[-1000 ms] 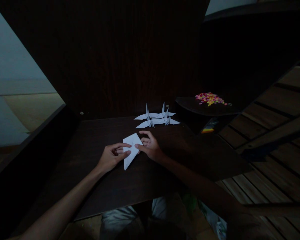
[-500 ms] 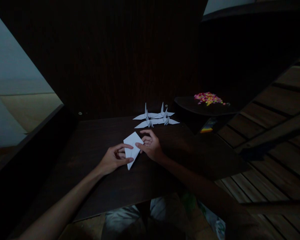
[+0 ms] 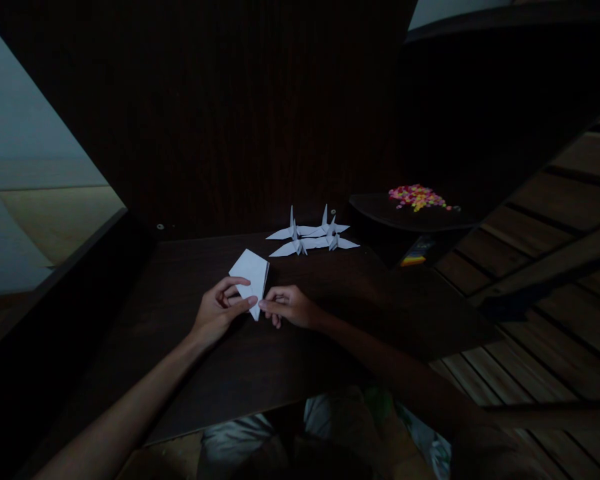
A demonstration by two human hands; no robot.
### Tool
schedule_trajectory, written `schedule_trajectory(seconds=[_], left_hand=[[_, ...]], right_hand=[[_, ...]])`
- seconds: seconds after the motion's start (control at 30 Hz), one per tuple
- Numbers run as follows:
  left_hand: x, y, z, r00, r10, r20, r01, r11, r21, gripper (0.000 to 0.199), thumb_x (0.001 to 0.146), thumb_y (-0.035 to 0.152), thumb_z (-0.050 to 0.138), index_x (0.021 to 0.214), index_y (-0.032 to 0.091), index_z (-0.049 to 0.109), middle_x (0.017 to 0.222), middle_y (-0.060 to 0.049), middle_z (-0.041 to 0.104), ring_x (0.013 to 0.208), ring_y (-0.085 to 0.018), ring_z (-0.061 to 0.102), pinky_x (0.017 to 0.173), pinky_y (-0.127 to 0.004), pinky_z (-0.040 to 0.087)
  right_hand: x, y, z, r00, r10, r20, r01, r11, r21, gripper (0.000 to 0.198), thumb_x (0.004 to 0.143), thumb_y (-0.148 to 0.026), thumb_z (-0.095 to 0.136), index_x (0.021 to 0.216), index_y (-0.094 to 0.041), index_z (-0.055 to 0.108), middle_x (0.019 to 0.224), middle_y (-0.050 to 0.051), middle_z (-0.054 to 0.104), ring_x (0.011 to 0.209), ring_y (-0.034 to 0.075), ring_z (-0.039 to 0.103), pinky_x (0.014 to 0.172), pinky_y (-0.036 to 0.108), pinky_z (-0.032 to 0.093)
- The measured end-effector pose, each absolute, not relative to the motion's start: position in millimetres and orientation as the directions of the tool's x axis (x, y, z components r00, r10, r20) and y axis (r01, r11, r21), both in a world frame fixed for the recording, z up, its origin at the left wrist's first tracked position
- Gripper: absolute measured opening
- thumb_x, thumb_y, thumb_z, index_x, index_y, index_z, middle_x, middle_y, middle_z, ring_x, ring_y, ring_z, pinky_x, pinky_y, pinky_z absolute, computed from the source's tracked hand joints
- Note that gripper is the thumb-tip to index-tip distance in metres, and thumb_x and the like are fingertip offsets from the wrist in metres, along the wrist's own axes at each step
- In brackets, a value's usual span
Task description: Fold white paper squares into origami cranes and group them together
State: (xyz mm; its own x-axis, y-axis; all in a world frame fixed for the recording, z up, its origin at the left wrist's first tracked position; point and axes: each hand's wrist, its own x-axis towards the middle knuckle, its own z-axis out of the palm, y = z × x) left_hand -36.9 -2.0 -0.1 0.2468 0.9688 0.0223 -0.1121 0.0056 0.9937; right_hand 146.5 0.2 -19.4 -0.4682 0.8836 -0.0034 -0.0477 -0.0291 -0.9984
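Observation:
A folded piece of white paper (image 3: 251, 268), kite-shaped with its narrow tip toward me, is held above the dark table. My left hand (image 3: 220, 308) grips its left side, with the thumb and index finger lying across the front. At the lower right edge, my right hand (image 3: 289, 307) is closed with thumb and fingertips pinched against the paper near the narrow tip. Several white paper cranes (image 3: 300, 245) stand close together beyond my hands, wings touching or overlapping.
The dark tabletop (image 3: 190, 380) has a raised side board (image 3: 55, 287) on the left and a tall back panel (image 3: 230, 120). A small curved shelf (image 3: 375, 208) at the right bears a heap of small colourful pieces (image 3: 417, 197). Below it is a small colourful box (image 3: 414, 252).
The folded paper has turned and shifted left and slightly up. My right hand has moved from its upper right side down to the lower right edge, near the narrow tip.

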Motion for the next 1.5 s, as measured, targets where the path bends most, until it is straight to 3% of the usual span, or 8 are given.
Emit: schedule_trajectory(seconds=[0.27, 0.43, 0.6, 0.83, 1.07, 1.3, 1.4, 1.5], left_hand=[[-34, -7, 3, 0.338, 0.94, 0.037, -0.157, 0.018, 0.987, 0.046, 0.063, 0.024, 0.079, 0.076, 0.021, 0.035, 0.069, 0.006, 0.063, 0.058, -0.012, 0.066, 0.052, -0.021, 0.051], [-33, -8, 1, 0.419, 0.908, -0.008, -0.12, 0.065, 0.991, 0.048, 0.066, 0.028, 0.077, 0.084, 0.022, 0.033, 0.074, 0.003, 0.067, 0.059, -0.016, 0.068, 0.053, -0.025, 0.054], [-31, -8, -3, 0.318, 0.948, -0.017, -0.07, 0.041, 0.997, 0.051, 0.071, 0.034, 0.072, 0.101, 0.024, 0.032, 0.075, 0.002, 0.067, 0.055, -0.016, 0.067, 0.051, -0.027, 0.054], [-30, -10, -6, 0.257, 0.961, 0.099, 0.005, -0.104, 0.995, 0.038, 0.075, 0.032, 0.069, 0.099, 0.021, 0.041, 0.083, 0.001, 0.062, 0.058, -0.012, 0.064, 0.048, -0.02, 0.047], [-34, -10, -5, 0.29, 0.952, 0.101, 0.247, -0.177, 0.953, 0.024, 0.079, 0.038, 0.065, 0.083, 0.016, 0.057, 0.067, 0.002, 0.06, 0.057, -0.011, 0.054, 0.05, -0.019, 0.04], [-33, -7, -3, 0.23, 0.969, 0.095, 0.107, -0.123, 0.987, 0.03, 0.077, 0.041, 0.065, 0.092, 0.016, 0.057, 0.076, -0.001, 0.066, 0.069, -0.015, 0.062, 0.06, -0.023, 0.047], [-33, -8, 1, 0.243, 0.969, 0.039, 0.024, -0.046, 0.999, 0.054, 0.072, 0.039, 0.07, 0.115, 0.019, 0.045, 0.072, 0.001, 0.067, 0.065, -0.018, 0.065, 0.058, -0.025, 0.049], [-34, -9, 4, 0.274, 0.962, -0.006, 0.022, 0.0, 1.0, 0.076, 0.07, 0.036, 0.072, 0.133, 0.019, 0.032, 0.069, 0.001, 0.069, 0.066, -0.02, 0.067, 0.062, -0.028, 0.05]], right_hand=[[149, 4, -20, -0.344, 0.937, 0.061, -0.078, 0.036, -0.996, 0.032, 0.074, -0.046, 0.065, 0.073, -0.015, 0.056, 0.057, -0.003, 0.058, 0.039, 0.006, 0.049, 0.036, 0.017, 0.04], [150, 4, -19, -0.295, 0.952, 0.088, -0.063, 0.072, -0.995, 0.031, 0.078, -0.045, 0.059, 0.073, -0.015, 0.057, 0.053, -0.003, 0.056, 0.037, 0.007, 0.048, 0.036, 0.017, 0.038], [151, 2, -18, -0.299, 0.948, 0.113, 0.005, 0.12, -0.993, 0.028, 0.08, -0.041, 0.057, 0.067, -0.015, 0.056, 0.052, -0.003, 0.055, 0.04, 0.007, 0.048, 0.038, 0.018, 0.039], [150, 2, -19, -0.287, 0.952, 0.103, 0.04, 0.119, -0.992, 0.032, 0.082, -0.04, 0.055, 0.062, -0.016, 0.054, 0.051, -0.003, 0.054, 0.04, 0.007, 0.048, 0.039, 0.018, 0.038], [150, 1, -17, -0.27, 0.957, 0.102, 0.069, 0.125, -0.99, 0.039, 0.084, -0.045, 0.052, 0.059, -0.016, 0.054, 0.049, -0.002, 0.054, 0.04, 0.007, 0.047, 0.04, 0.019, 0.036], [149, 2, -21, -0.29, 0.951, 0.108, 0.025, 0.121, -0.992, 0.029, 0.083, -0.041, 0.055, 0.071, -0.014, 0.056, 0.053, -0.003, 0.055, 0.04, 0.007, 0.049, 0.038, 0.018, 0.039], [147, 4, -22, -0.257, 0.955, 0.15, -0.089, 0.132, -0.987, 0.025, 0.079, -0.038, 0.06, 0.089, -0.016, 0.054, 0.062, -0.003, 0.059, 0.044, 0.01, 0.056, 0.037, 0.02, 0.045], [147, 4, -21, -0.251, 0.954, 0.166, -0.184, 0.121, -0.975, 0.036, 0.075, -0.035, 0.065, 0.104, -0.017, 0.053, 0.076, 0.0, 0.066, 0.054, 0.013, 0.062, 0.042, 0.022, 0.051]])
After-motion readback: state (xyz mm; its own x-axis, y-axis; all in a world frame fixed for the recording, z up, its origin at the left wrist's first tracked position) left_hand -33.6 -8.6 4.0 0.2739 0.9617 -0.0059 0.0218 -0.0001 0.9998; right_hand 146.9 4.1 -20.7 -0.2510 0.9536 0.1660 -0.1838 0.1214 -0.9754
